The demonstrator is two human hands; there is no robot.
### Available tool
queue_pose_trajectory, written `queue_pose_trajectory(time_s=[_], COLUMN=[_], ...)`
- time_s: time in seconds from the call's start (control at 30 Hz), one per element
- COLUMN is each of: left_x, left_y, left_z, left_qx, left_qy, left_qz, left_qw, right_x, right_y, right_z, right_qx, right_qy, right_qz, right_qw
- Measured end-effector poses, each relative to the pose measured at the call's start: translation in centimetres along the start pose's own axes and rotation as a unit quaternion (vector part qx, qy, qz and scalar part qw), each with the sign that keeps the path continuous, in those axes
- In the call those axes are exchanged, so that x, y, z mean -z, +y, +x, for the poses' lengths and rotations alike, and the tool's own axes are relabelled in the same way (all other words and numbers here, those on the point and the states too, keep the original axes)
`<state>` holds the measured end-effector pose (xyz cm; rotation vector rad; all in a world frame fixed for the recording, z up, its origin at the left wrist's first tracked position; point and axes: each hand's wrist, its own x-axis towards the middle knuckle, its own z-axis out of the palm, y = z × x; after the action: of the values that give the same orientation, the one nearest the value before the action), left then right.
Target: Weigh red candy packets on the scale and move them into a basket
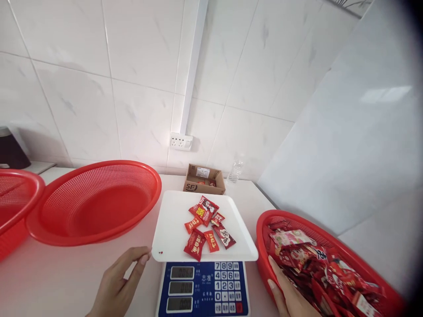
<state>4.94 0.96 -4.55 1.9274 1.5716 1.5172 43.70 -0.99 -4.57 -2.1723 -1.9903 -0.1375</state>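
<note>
– Left hand [115, 286], what is it doing?
– It rests on the worktop [66, 281] near the front edge, fingers loosely spread and holding nothing. The index fingertip lies just beside the front left corner of a white weighing tray [172, 220]. I cannot tell if it touches.

– And the right hand [291, 299]?
– It lies flat, fingers pressed together, on red sweet packets [313, 264] inside a red basket [258, 237] at the front right corner. The basket's rim stands between this hand and the tray.

– What is on the tray?
– Six red packets [204, 210] clustered right of centre, above a blue scale [203, 288] at the front edge. The longest packet [224, 235] runs from back left to front right. The biggest sits turned like a diamond, one corner toward the wall.

– Anything else around?
– Two empty baskets, one [95, 207] just left of the tray, another [13, 198] at the left edge. A cardboard box [203, 180] and a clear bottle [235, 171] stand at the back edge.
</note>
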Motion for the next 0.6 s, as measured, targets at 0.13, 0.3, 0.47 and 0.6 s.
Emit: queue_pose_trajectory(time_s=[0.13, 0.3, 0.47, 0.6], left_x=[-0.2, -0.9, -2.5, -4.2], left_y=[1.9, 3.3, 4.9, 6.1], left_z=[0.9, 2.7, 4.9, 6.4], left_qx=[-0.034, -0.064, -0.107, -0.136], left_qy=[-0.029, -0.060, -0.180, -0.288], left_qz=[0.026, 0.088, 0.116, 0.127], left_qw=[0.999, 0.992, 0.971, 0.939], right_x=[0.5, 1.3, 1.4, 1.3], right_y=[-0.5, -1.3, -1.2, -1.0], right_z=[-0.2, -0.4, -0.4, -0.4], right_qx=[0.001, -0.010, -0.016, -0.012], right_qy=[-0.011, -0.015, -0.046, -0.048], right_qz=[-0.002, -0.004, 0.003, 0.007], right_qw=[1.000, 1.000, 0.999, 0.999])
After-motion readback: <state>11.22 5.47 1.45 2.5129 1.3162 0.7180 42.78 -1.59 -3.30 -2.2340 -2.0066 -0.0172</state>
